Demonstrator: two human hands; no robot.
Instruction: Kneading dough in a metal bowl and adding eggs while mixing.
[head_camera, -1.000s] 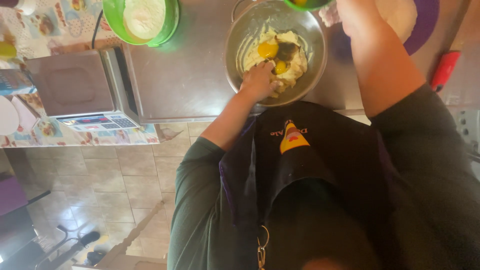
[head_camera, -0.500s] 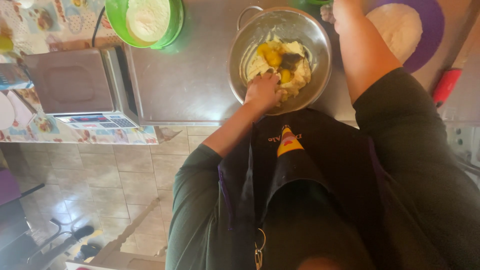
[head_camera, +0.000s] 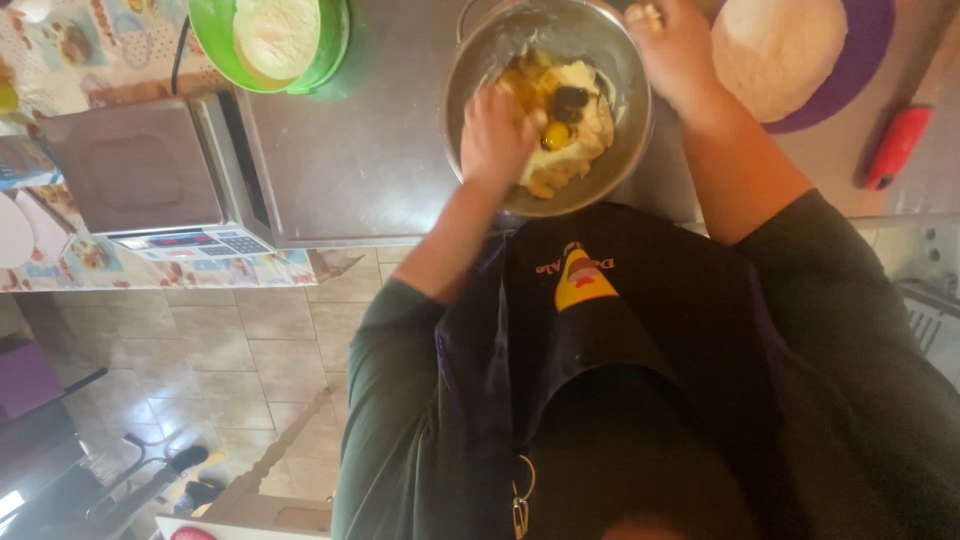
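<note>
Hands first: the left hand (head_camera: 497, 135) is sunk into the mixture (head_camera: 562, 125) inside the metal bowl (head_camera: 620, 150), its fingers curled down into the soft mass so that it grips a handful of it. The right hand (head_camera: 678, 50) sits on the far rim of the same bowl, fingers bent over the edge and smeared with bits of dough; it seems to steady the bowl, but how tightly it closes I cannot tell.

The steel counter (head_camera: 360, 150) carries everything, smooth and dull grey, and the bowl stands on it near the front edge, right under both hands. The bowl is round, shiny metal. In it lie pale, lumpy dough, a whole yellow egg yolk (head_camera: 556, 135) just beside the left fingers, and a dark blob touching the yolk.

Beyond the right hand rests a large smooth ball of dough (head_camera: 775, 55), pale and rounded, on a purple mat (head_camera: 862, 60). Well out from the left hand stands a grey scale (head_camera: 140, 170), flat and boxy, with a keypad strip along its front. Between scale and bowl, at the counter's far side, is a bright green bowl (head_camera: 325, 50) holding white flour (head_camera: 275, 35). Past the purple mat lies a red handle (head_camera: 895, 145), slim and plastic. A patterned cloth (head_camera: 60, 45) covers the table by the scale.
</note>
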